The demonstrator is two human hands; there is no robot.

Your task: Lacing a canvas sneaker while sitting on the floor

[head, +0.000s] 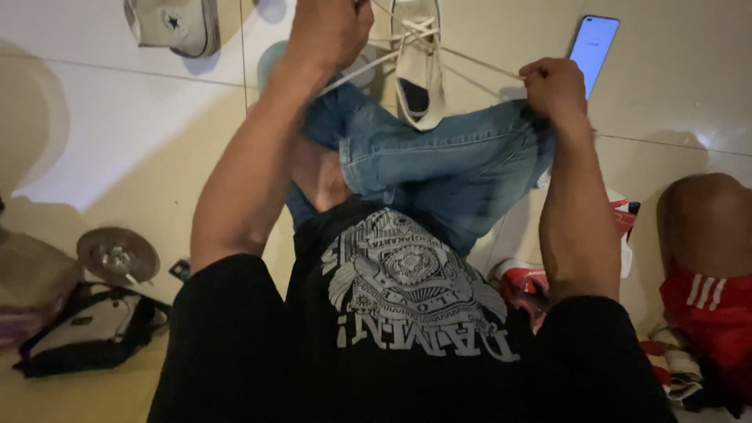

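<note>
A white canvas shoe (419, 66) rests on my crossed legs in blue jeans, its white laces pulled out to both sides. My left hand (329, 27) is at the top edge of the view beside the shoe, closed on one lace end. My right hand (554, 84) is a fist to the right of the shoe, gripping the other lace, which runs taut from the shoe's eyelets. I sit on a pale tiled floor in a black printed shirt.
A second white high-top shoe (174, 23) lies at the top left. A lit smartphone (593, 45) lies on the tiles at the top right. A round ashtray (117, 254) and a black-and-white bag (86, 329) sit at the left. Another person's knee in red shorts (709, 235) is at the right.
</note>
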